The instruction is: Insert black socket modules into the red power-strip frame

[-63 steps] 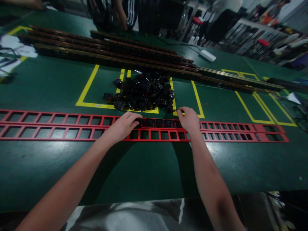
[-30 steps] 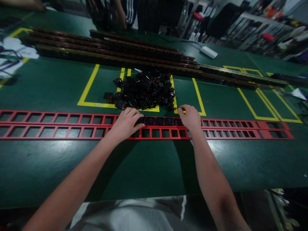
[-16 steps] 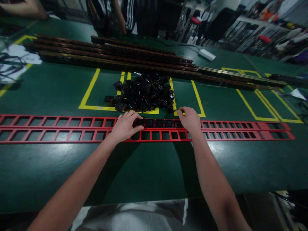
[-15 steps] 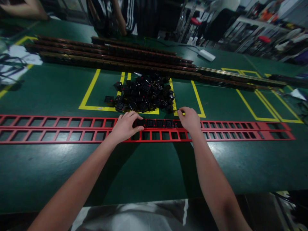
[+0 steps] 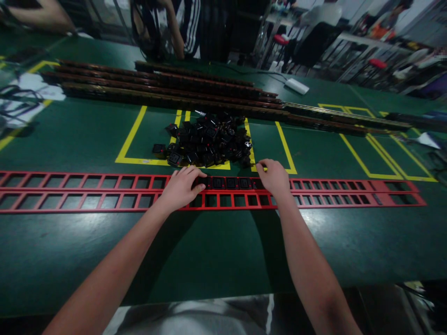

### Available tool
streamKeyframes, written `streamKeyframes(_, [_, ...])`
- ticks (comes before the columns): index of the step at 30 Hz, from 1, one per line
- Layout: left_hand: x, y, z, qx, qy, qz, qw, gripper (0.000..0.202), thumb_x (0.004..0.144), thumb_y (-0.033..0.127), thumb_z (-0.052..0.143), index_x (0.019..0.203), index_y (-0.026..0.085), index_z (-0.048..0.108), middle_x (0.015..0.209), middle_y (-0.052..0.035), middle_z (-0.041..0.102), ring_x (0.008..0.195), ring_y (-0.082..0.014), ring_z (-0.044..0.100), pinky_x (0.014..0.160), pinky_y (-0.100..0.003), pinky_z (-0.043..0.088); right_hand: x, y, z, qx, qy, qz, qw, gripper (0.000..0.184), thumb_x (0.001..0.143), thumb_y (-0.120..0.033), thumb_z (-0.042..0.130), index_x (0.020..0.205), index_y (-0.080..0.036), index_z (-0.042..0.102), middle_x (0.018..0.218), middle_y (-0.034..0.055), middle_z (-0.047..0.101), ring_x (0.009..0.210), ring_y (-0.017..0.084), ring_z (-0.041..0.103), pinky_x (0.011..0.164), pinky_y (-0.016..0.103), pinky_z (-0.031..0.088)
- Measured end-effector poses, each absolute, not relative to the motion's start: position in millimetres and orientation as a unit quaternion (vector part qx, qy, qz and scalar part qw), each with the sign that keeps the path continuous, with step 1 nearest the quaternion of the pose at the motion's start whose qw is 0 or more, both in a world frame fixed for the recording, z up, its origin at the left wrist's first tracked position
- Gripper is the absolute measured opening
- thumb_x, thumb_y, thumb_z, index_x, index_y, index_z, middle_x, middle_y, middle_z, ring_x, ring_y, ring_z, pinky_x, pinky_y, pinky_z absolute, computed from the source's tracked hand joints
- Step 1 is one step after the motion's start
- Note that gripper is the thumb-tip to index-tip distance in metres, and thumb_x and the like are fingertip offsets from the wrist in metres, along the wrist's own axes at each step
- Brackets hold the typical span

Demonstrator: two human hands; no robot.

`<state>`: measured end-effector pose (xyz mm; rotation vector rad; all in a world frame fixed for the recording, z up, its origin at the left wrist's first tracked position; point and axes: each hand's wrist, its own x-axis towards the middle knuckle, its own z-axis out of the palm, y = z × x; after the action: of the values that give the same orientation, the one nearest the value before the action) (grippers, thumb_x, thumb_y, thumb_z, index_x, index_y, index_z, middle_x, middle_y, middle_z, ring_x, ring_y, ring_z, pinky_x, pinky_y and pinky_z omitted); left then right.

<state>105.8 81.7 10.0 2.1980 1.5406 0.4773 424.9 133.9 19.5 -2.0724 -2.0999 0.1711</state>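
Two long red slotted frames point(image 5: 234, 200) lie side by side across the table. Three black power sockets point(image 5: 231, 183) sit in neighbouring openings of the far frame, between my hands. At the left end of this row, my left hand point(image 5: 182, 187) has its thumb and fingers closed around another black socket, mostly hidden by them. My right hand point(image 5: 274, 177) rests at the row's right end, its fingers curled down over the far frame; what lies under them is partly covered. Just beyond the frames is a heap of loose black sockets point(image 5: 211, 138).
Long dark slotted rails point(image 5: 167, 93) lie stacked behind the heap. Yellow tape point(image 5: 132, 135) marks areas on the green table point(image 5: 223, 260). A white power strip point(image 5: 296, 86) with a cable lies at the back. People sit across the table and farther off.
The whole view has shifted slightly downward. Both hands keep nearly the same places on the far frame, and the sockets between them look unchanged.
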Motion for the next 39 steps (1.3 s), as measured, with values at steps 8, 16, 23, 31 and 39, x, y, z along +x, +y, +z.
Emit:
streamKeyframes(8, [105,81,10,0.793,0.548,0.173,0.202,0.022,0.098,0.028,0.060,0.119,0.022,0.066,0.126,-0.0082,0.070,0.122,-0.0315,0.061,0.096,-0.048,0.046,426,135,17,-0.695,-0.710,0.057,0.092,0.036,0.106,-0.037,0.047,0.120,-0.017,0.074,0.121,0.0133,0.076,0.113,0.030,0.067,0.090,0.039,0.051])
streamKeyframes(16, [105,79,6,0.806,0.532,0.182,0.182,0.027,0.099,0.032,0.060,0.122,0.021,0.067,0.125,-0.0097,0.070,0.120,-0.0318,0.062,0.096,-0.049,0.048,426,135,18,-0.694,-0.711,0.060,0.096,0.037,0.107,-0.036,0.046,0.119,-0.017,0.075,0.122,0.0142,0.075,0.113,0.030,0.067,0.090,0.040,0.052])
streamKeyframes(23, [89,79,13,0.748,0.594,0.293,0.047,0.037,0.097,0.036,0.062,0.129,0.019,0.065,0.136,-0.0161,0.063,0.127,-0.0363,0.057,0.106,-0.056,0.048,427,135,17,-0.692,-0.712,0.060,0.102,0.037,0.106,-0.037,0.047,0.118,-0.017,0.075,0.121,0.0146,0.075,0.112,0.032,0.067,0.089,0.042,0.053])
streamKeyframes(31, [56,96,-5,0.703,0.647,0.287,0.069,0.037,0.096,0.027,0.055,0.130,0.019,0.064,0.139,-0.0141,0.062,0.125,-0.0316,0.063,0.107,-0.049,0.055,427,136,14,-0.688,-0.715,0.053,0.116,0.036,0.103,-0.035,0.047,0.116,-0.016,0.076,0.118,0.0146,0.076,0.110,0.031,0.067,0.092,0.043,0.053])
streamKeyframes(39, [60,95,-7,0.668,0.672,0.305,0.090,0.021,0.092,0.030,0.062,0.111,0.021,0.064,0.116,-0.0095,0.070,0.095,-0.0252,0.069,0.091,-0.045,0.059,427,136,15,-0.689,-0.713,0.062,0.113,0.038,0.104,-0.037,0.047,0.117,-0.015,0.076,0.118,0.0153,0.076,0.110,0.033,0.067,0.090,0.045,0.054])
